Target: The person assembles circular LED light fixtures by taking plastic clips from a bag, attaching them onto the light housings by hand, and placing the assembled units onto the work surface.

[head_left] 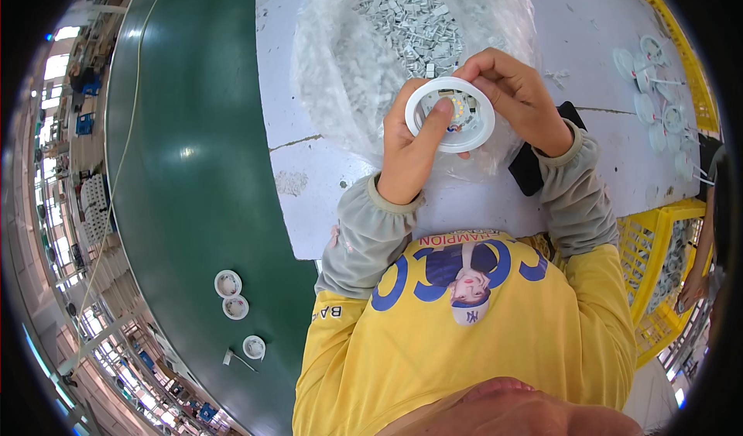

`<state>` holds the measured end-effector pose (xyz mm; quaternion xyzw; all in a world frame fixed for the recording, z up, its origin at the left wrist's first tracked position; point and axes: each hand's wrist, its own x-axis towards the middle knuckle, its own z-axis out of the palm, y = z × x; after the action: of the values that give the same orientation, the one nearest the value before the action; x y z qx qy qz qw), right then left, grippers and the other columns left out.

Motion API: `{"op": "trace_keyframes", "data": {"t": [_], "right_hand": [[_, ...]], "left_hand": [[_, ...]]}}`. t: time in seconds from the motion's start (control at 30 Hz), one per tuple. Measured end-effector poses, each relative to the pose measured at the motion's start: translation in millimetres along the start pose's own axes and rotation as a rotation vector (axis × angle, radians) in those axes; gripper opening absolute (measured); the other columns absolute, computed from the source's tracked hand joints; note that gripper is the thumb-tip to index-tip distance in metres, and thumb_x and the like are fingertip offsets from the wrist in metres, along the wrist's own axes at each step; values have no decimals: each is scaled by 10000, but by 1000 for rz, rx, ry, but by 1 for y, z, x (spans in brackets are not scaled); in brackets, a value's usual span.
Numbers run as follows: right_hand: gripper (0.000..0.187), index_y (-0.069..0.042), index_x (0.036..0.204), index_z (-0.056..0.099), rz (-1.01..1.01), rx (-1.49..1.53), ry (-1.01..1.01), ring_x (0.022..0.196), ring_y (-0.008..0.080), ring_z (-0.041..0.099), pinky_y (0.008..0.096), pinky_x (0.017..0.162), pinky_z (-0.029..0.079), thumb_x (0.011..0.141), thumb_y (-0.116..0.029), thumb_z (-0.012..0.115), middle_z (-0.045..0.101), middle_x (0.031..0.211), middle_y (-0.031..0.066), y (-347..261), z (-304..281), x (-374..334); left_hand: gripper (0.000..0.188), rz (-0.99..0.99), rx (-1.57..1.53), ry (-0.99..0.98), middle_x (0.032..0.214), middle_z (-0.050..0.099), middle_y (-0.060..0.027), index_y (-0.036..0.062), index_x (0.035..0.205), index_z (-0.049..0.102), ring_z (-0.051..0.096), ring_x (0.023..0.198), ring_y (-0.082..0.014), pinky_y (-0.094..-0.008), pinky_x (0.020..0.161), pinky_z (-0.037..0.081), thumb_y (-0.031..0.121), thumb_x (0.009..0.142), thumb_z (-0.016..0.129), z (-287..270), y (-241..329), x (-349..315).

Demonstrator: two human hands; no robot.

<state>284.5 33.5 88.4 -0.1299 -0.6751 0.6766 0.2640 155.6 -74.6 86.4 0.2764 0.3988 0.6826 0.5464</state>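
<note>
My left hand grips a round white LED light housing by its rim, with the thumb pressed inside over the circuit board. Small yellow LEDs and a few components show on that board. At the housing's upper right edge, my right hand has thumb and forefinger pinched together; anything between those fingertips is hidden. Just beyond both hands, a clear plastic bag lies open, full of small white plastic parts. A flat black object sits partly under my right wrist.
A green conveyor belt runs along the left, carrying round white housings and a small wired part. Several wired round lights lie at the table's right. A yellow crate stands lower right, near another person's hand.
</note>
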Motion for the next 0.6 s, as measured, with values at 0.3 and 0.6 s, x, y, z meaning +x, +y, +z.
{"op": "trace_keyframes", "data": {"t": [0.3,0.6], "right_hand": [[157,-9,977,520,14,-92,166,656,15,485,151,518,370,863,-117,538,559,809,9,8,-6,6],[136,27,925,585,71,-149,71,732,53,552,178,629,454,851,-81,548,600,831,34,-3,-10,3]], "left_hand": [[233,-19,19,-35,845,582,-153,7,1084,373,603,588,-214,-247,408,454,104,881,429,-1,0,1],[235,-55,27,-90,809,577,-107,30,1082,356,586,552,-145,-220,414,441,80,875,455,-1,-4,1]]}}
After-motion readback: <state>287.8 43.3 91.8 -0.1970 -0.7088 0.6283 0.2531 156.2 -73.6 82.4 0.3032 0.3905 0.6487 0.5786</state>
